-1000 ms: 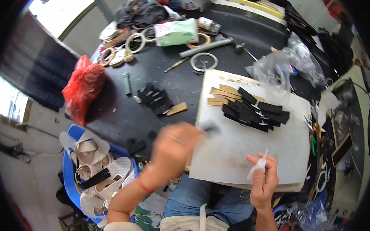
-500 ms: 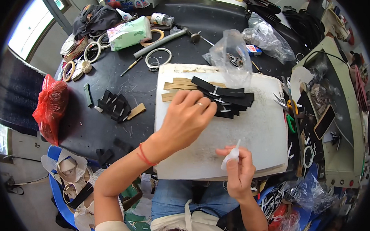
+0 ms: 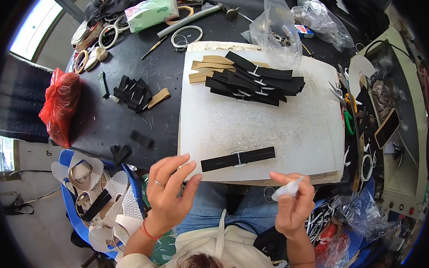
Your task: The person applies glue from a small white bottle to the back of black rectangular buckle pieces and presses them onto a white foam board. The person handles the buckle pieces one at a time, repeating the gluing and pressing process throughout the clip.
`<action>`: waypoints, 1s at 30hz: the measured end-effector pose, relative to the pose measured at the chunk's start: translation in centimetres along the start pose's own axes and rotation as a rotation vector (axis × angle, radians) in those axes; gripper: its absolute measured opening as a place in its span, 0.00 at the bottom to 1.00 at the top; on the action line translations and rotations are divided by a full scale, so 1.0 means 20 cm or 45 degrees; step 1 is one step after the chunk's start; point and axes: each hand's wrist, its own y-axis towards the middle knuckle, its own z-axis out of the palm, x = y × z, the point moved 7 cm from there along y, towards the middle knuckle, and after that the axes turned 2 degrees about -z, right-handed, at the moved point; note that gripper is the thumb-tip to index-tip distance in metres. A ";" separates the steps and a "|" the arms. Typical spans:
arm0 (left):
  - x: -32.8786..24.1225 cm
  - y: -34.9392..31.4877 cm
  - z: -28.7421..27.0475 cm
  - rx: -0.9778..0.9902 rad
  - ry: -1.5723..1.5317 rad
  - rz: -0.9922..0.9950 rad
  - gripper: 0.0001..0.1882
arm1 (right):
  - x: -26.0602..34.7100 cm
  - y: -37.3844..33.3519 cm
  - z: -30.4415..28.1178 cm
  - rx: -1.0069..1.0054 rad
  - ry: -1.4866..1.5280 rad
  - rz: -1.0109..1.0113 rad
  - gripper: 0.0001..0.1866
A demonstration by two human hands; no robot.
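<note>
Just off the near left edge of the white board (image 3: 299,132) hovers my left hand (image 3: 170,191), fingers apart and nothing in them. Close to its fingertips a black strap (image 3: 256,155) with a pale buckle at its middle lies flat on the board. My right hand (image 3: 294,207) is closed round a small white squeeze bottle (image 3: 286,190) with a narrow nozzle, near the board's front edge. Farther back on the board is a pile of black straps (image 3: 268,84) with pale buckles, overlapping several tan straps (image 3: 209,66).
Dark strap pieces (image 3: 133,94) and a red plastic bag (image 3: 59,105) are on the black table at left. Scissors (image 3: 350,101) and a phone (image 3: 387,127) lie right of the board. A blue basket (image 3: 70,195) holds pale woven shoe parts. A clear bag (image 3: 274,32) stands behind the pile.
My left hand has come back from the strap pile toward me and opened. A single black strap now lies at the board's near side. My right hand keeps the bottle, its nozzle more tilted.
</note>
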 end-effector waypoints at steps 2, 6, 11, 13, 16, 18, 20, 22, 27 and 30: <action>-0.04 0.00 0.04 0.002 -0.044 -0.015 0.19 | 0.03 0.04 0.05 0.081 -0.136 -0.108 0.16; -0.18 0.14 0.16 0.122 -0.113 0.084 0.24 | 0.03 0.13 0.13 0.177 -0.258 -0.242 0.17; -0.15 0.19 0.31 0.254 -0.275 0.096 0.27 | -0.06 0.11 0.20 0.278 -0.234 -0.137 0.16; -0.13 0.16 0.32 0.237 -0.301 0.072 0.27 | -0.06 0.10 0.20 0.250 -0.231 -0.161 0.16; -0.11 0.14 0.33 0.225 -0.323 0.060 0.28 | -0.07 0.09 0.21 0.236 -0.233 -0.177 0.16; -0.11 0.14 0.33 0.227 -0.327 0.055 0.29 | -0.07 0.09 0.21 0.235 -0.235 -0.176 0.16; -0.11 0.15 0.32 0.278 -0.356 0.038 0.30 | -0.07 0.09 0.21 0.235 -0.235 -0.168 0.15; -0.10 0.16 0.27 0.236 -0.308 0.020 0.32 | -0.06 0.09 0.18 0.187 -0.172 -0.167 0.16; -0.03 -0.07 0.10 0.082 -0.102 -0.184 0.32 | -0.01 0.06 0.15 0.215 -0.188 -0.215 0.18; -0.08 -0.12 0.12 0.131 -0.079 -0.230 0.30 | 0.03 0.08 0.22 0.248 -0.255 -0.301 0.19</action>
